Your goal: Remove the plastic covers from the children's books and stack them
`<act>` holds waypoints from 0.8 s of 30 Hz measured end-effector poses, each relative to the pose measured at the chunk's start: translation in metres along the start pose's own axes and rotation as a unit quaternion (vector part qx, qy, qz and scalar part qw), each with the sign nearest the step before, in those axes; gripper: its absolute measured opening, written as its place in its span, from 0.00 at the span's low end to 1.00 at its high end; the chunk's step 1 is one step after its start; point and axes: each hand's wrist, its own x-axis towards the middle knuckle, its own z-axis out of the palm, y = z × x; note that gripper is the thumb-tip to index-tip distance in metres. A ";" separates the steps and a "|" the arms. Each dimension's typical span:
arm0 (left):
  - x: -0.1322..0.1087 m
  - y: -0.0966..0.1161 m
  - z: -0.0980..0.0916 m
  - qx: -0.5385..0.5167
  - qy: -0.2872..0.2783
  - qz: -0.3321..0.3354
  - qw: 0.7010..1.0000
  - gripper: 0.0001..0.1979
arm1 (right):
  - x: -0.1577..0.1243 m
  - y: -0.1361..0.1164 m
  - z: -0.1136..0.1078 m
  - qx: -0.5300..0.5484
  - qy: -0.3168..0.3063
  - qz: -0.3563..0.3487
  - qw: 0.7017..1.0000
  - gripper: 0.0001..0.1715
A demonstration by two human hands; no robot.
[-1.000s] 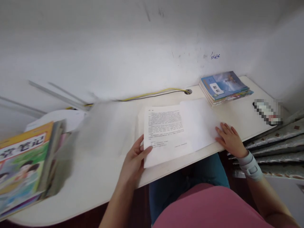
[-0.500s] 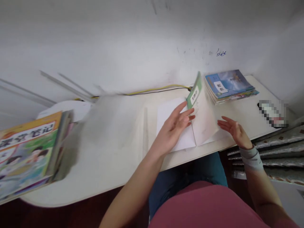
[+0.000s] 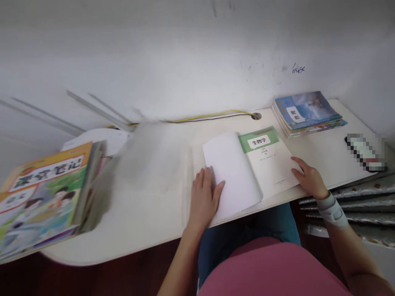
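A white desk (image 3: 148, 222) stands against a scuffed white wall (image 3: 154, 53).

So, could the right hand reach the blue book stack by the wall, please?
Probably yes: the right hand rests on the open book, and only bare desk lies between it and the stack.

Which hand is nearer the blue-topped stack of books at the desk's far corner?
Right. The right hand rests on the open book's right edge, just in front of the stack; the left hand lies on its left page, farther off.
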 end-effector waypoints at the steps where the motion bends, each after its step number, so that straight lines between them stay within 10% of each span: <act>1: -0.002 -0.007 -0.003 0.003 -0.004 0.001 1.000 0.35 | -0.003 -0.001 0.001 -0.031 0.009 -0.006 0.999 0.25; 15: 0.007 -0.026 -0.014 0.083 -0.054 0.042 0.994 0.28 | -0.023 -0.017 -0.009 -0.252 -0.007 -0.005 0.968 0.20; 24: -0.006 0.035 0.002 0.147 -0.118 0.110 0.976 0.33 | -0.001 -0.092 -0.011 -0.128 -0.004 -0.292 0.948 0.28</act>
